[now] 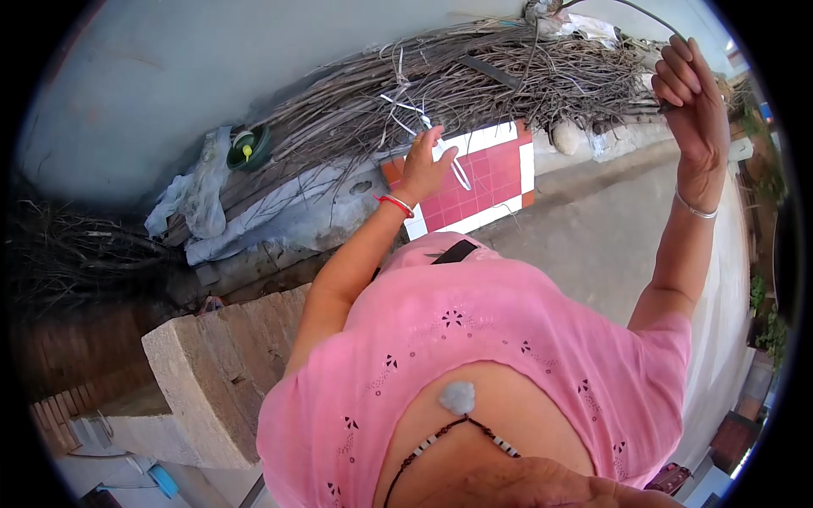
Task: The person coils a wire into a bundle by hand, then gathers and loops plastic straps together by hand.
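My left hand [426, 165] is closed around a white plastic strap [460, 172]; a loop hangs below the fingers and loose ends stick out above. Behind that hand lies a red tiled slab [491, 182] with a white border. My right hand [694, 102] is raised at the upper right, its fingers curled around a thin dark rod [641, 12]. The rod arcs up and left out of the fist; I cannot tell whether it is a twig or a cable. A long pile of thin branches [559, 72] lies beyond both hands.
A dark flat strip [489, 72] lies on the branches. At the left are a green bowl [251, 149] and a clear plastic bag [206, 190]. A rough block wall [212, 364] stands close at my left. Concrete ground [584, 229] stretches to the right.
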The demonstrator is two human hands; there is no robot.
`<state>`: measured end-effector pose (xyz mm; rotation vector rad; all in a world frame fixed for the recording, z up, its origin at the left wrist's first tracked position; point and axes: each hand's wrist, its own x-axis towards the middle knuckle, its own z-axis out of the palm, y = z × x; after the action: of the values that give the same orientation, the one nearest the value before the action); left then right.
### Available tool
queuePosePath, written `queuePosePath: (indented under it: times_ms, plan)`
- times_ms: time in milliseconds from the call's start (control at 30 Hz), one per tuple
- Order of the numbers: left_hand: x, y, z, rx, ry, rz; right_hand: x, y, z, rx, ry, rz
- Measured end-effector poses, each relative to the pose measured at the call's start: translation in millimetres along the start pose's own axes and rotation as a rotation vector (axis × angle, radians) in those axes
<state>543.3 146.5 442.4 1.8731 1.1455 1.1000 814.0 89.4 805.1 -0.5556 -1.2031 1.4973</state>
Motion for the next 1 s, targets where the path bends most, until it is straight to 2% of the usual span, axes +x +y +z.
queuePosePath:
  times_ms: [200,300,400,533,567,667,700,800,900,967,1000]
  plan:
    - [40.7,18.7,0.6,0.072,0.094,0.150,-15.1,-12.9,27.4,0.006,-0.052,-0.042]
    - [51.4,31.3,12.5,0.105,0.084,0.179,-28.8,-22.4,51.3,-0.051,0.069,-0.139]
    - [56.2,24.4,23.2,0.181,0.109,0.195,-40.8,-43.3,32.1,0.070,-0.154,-0.124]
    - [57.3,31.9,18.9,0.252,0.278,0.222,-69.9,-67.0,22.7,0.132,-0.117,-0.143]
    - [58.2,38.1,15.3,0.181,0.222,0.223,-75.8,-71.6,20.6,0.162,-0.119,-0.146]
    - [56.2,71.9,9.2,0.273,0.287,0.377,-94.0,-76.6,13.1,0.227,0.015,-0.262]
    - [57.5,82.5,11.9,0.272,0.221,0.379,-97.5,-79.8,12.4,0.219,0.034,-0.270]
    - [65.4,86.4,51.4,0.242,0.074,0.414,-100.9,-89.0,-1.3,0.135,-0.110,-0.268]
    - [82.0,83.4,85.9,0.233,0.051,0.374,-112.3,-101.2,-11.3,0.173,-0.060,-0.258]
    - [88.3,91.3,102.0,0.140,0.051,0.367,-120.3,-104.1,-10.4,0.086,-0.054,-0.334]
    - [89.1,96.0,107.9,0.092,-0.051,0.365,-121.9,-105.2,-12.1,0.047,-0.045,-0.367]
